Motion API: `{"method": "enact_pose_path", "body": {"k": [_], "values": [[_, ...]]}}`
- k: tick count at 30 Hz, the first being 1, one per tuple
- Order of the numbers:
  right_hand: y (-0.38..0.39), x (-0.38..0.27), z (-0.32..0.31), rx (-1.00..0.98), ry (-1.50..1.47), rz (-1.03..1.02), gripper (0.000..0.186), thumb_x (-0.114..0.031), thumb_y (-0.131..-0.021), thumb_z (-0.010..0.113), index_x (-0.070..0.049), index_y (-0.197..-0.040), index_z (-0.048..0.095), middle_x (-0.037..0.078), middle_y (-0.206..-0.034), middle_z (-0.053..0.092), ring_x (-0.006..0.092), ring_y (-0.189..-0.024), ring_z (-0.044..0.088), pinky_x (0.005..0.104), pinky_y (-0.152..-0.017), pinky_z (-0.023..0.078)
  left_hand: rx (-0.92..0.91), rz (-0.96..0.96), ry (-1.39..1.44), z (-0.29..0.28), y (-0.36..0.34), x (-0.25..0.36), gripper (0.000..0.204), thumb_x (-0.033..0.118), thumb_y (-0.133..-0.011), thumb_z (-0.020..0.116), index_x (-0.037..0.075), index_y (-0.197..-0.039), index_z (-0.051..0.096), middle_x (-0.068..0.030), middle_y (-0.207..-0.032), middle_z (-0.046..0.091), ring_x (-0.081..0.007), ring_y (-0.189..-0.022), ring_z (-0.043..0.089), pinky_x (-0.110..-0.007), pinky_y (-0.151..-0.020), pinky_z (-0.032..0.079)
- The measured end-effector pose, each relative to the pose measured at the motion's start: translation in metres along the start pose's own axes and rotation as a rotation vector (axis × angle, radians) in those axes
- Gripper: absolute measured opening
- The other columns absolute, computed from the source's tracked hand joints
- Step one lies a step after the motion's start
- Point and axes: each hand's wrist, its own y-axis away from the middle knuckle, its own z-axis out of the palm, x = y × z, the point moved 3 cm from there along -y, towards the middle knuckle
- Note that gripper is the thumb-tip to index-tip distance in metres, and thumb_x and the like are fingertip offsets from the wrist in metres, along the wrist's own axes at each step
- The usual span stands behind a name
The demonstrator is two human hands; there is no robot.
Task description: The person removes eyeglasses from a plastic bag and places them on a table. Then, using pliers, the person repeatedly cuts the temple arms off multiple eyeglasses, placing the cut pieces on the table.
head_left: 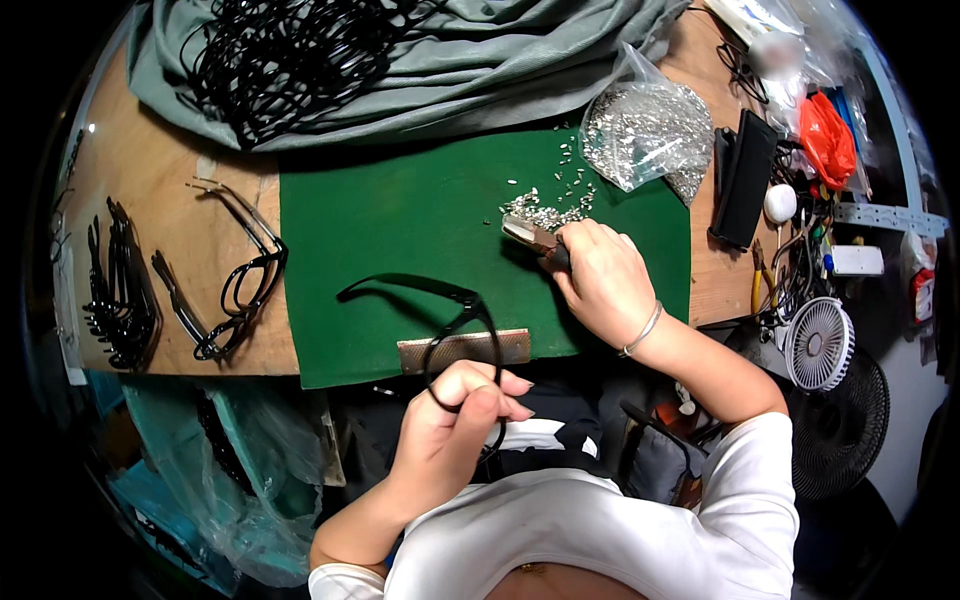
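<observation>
My left hand (450,420) grips a black eyeglass frame (455,330) below the green mat (400,230). My right hand (600,280) is closed on pliers (535,238) at the mat's small metal parts (548,208); I'd pinch just one, squarely.

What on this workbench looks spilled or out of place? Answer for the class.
Small silver parts lie loose on the green mat, outside the clear bag, beside the pliers in the right hand. The left hand holds a black glasses frame.

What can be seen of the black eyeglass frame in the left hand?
The black eyeglass frame looks like thin glossy plastic, with no lenses visible. The left hand pinches its front at the near table edge. One temple arm stretches left over the green mat, and the front crosses a flat metal file.
</observation>
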Motion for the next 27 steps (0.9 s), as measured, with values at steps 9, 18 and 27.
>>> {"method": "enact_pose_path", "body": {"k": [9, 18, 27], "values": [[-0.001, -0.012, -0.016, -0.039, -0.429, 0.088, 0.017, -0.004, -0.068, 0.061, -0.001, -0.080, 0.050, 0.012, -0.075, 0.054, 0.0271, -0.072, 0.056, 0.0349, -0.064, 0.043, 0.131, 0.105, -0.063, 0.004, 0.001, 0.001, 0.048, -0.005, -0.082, 0.047, -0.003, -0.124, 0.024, -0.0175, -0.104, 0.054, -0.0147, -0.078, 0.060, -0.024, -0.071, 0.048], [0.014, -0.056, -0.020, -0.104, -1.421, 0.308, 0.015, -0.011, -0.079, 0.060, -0.001, -0.082, 0.050, 0.003, -0.071, 0.052, 0.0064, -0.059, 0.050, 0.0208, -0.053, 0.041, 0.154, 0.225, -0.156, 0.023, -0.005, -0.003, 0.052, -0.012, -0.079, 0.044, -0.001, -0.124, 0.021, -0.0206, -0.105, 0.050, -0.0186, -0.081, 0.059, -0.026, -0.073, 0.049], [0.005, -0.056, -0.032, -0.578, -1.648, 0.492, 0.021, -0.022, -0.081, 0.061, -0.004, -0.079, 0.049, 0.000, -0.065, 0.051, 0.0043, -0.054, 0.046, 0.0181, -0.048, 0.037, 0.046, -0.016, 0.129, 0.015, 0.000, 0.021, 0.052, -0.011, -0.076, 0.048, 0.000, -0.123, 0.026, -0.0184, -0.101, 0.053, -0.0184, -0.073, 0.060, -0.027, -0.066, 0.051]]}}
